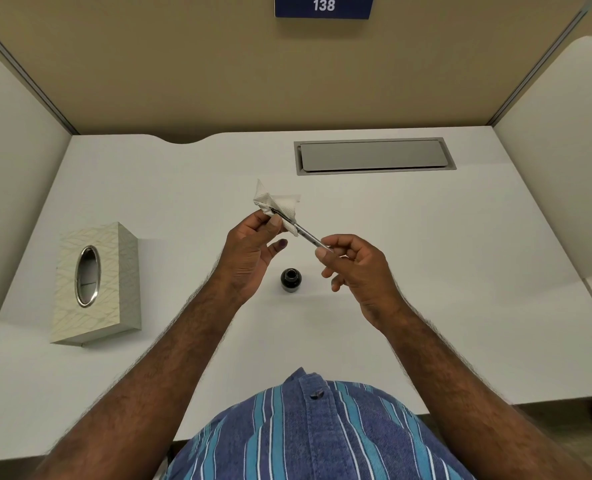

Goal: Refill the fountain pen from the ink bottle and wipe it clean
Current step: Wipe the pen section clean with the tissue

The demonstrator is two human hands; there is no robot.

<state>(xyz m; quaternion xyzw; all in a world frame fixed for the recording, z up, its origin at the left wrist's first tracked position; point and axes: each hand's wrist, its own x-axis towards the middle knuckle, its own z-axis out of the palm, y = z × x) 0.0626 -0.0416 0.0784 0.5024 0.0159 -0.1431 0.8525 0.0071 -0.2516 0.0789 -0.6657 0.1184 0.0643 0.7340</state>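
Wiping stage, judging by left hand [249,244] pinching tissue [277,202] round pen [308,233] tip, right hand [353,268] gripping barrel; bottle [290,279] uncapped on desk [426,271]; capping left

One pen [308,234], one ink bottle [290,280], one tissue [278,202], one tissue box [95,284], two hands [249,244].

Table [426,271] is smooth matt white laminate by the look of it. The tissue [280,200] is soft embossed paper, crumpled. Pen [310,235] looks like shiny metal, ink bottle [290,279] is dark glossy glass. Tissue box [97,282] has a textured leaf-pattern finish with a chrome ring.
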